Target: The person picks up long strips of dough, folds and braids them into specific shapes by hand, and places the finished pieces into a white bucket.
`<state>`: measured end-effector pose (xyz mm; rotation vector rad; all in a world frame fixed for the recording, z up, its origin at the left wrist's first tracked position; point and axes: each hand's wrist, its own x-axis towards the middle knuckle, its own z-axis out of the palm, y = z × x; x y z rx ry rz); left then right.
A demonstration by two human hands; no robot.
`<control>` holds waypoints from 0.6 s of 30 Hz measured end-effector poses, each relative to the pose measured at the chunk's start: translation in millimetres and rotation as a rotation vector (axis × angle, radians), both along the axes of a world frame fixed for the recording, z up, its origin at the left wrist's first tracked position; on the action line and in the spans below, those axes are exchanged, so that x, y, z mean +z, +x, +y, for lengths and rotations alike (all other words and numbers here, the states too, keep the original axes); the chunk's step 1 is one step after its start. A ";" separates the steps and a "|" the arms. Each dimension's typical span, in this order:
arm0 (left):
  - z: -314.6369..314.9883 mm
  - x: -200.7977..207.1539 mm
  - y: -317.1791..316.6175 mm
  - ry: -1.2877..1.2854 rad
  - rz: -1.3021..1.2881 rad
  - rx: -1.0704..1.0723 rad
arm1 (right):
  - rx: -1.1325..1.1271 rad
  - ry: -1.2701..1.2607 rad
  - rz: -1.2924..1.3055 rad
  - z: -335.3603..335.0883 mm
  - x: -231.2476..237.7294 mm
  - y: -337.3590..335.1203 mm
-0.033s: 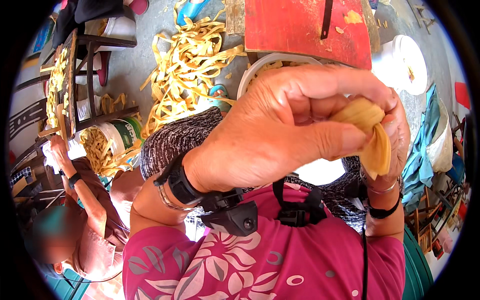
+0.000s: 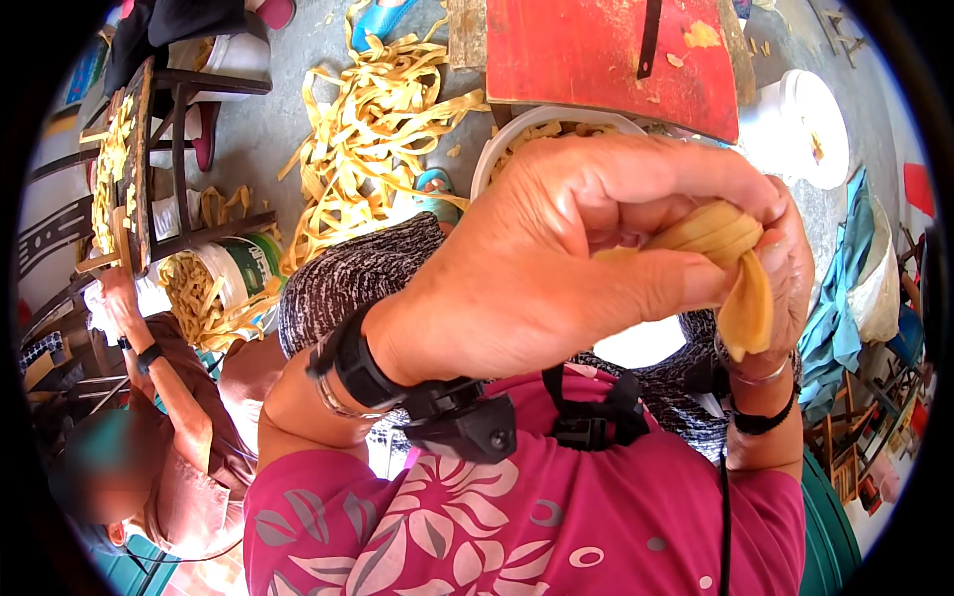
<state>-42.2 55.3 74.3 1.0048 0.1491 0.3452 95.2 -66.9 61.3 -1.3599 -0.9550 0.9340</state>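
In front of my chest, both hands are raised and meet around a soft yellow strip [image 2: 747,308], which is twisted into a loop like a knot with one flat end hanging down. My left hand [image 2: 537,263] is closed, its thumb pressing the strip against the curled fingers. Beyond it my right hand [image 2: 792,258] pinches the same strip from the other side. Much of that hand's fingers is hidden behind the strip and the left hand. A small bit of the strip also shows between the left thumb and fingers.
Ahead stands a red table [image 2: 586,60] with a dark flat bar on it. A white tub [image 2: 494,149] of yellow pieces sits below it. Long yellow strips [image 2: 368,149] lie heaped on the floor. At left, a co-worker's hand [image 2: 119,293] is near a bench [image 2: 142,189].
The strip has shifted slightly in my fingers and its loop looks more tightly twisted. More of it shows behind the left thumb. The left hand has moved a little.
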 end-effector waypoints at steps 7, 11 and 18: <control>-11.5 -23.7 9.6 0.892 0.029 0.390 | -0.020 -0.040 0.045 4.8 -3.1 -8.9; -14.6 -35.6 11.7 0.699 0.033 0.409 | -0.090 -0.014 0.133 7.4 -17.7 -13.4; -1.3 -3.0 -3.3 -0.124 0.082 -0.076 | -0.106 -0.207 0.148 -4.2 -19.5 0.0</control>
